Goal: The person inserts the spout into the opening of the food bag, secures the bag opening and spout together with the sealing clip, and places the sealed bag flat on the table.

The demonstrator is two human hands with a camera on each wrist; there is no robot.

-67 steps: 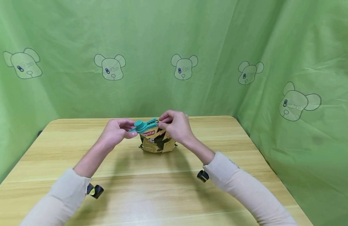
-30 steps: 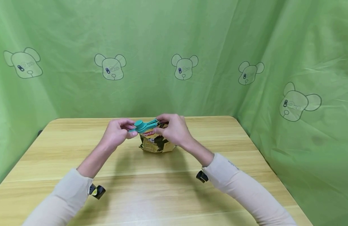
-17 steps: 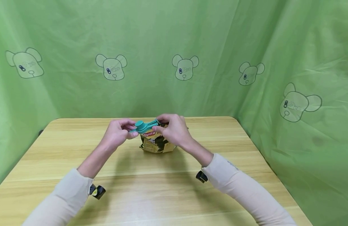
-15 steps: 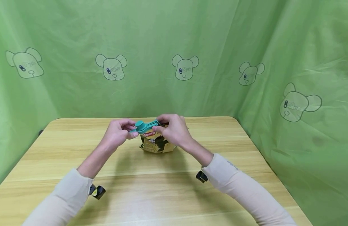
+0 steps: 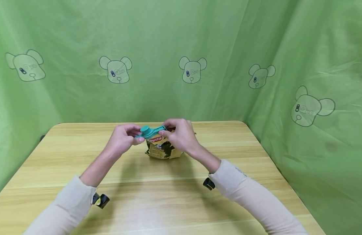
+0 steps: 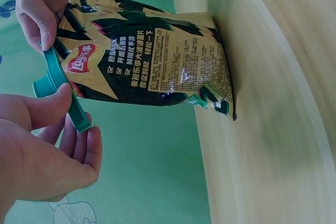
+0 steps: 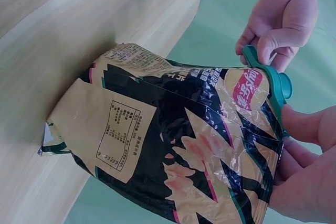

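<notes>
A black and tan Lay's chip bag (image 5: 159,150) stands upright on the wooden table, its top edge running between the arms of a teal bag clip (image 5: 146,131). This clip has a round capped spout on its left part. My left hand (image 5: 121,138) pinches the clip's left end between thumb and fingers. At the other end, my right hand (image 5: 184,135) squeezes the arms together over the bag's top, its thumb on the near side. The right wrist view shows the bag's crinkled side panel (image 7: 126,135) and the right thumb (image 7: 302,124) pressing on the clip.
The light wooden table (image 5: 157,202) extends around the bag, its back edge close behind. A green curtain (image 5: 151,39) with bear-head drawings hangs behind and at the sides. Small black wrist cameras stick out from both cuffs.
The right hand has shifted from the clip's far tip to a fuller grip around its right end. The gap between the clip's arms has narrowed. The left hand and bag have barely moved.
</notes>
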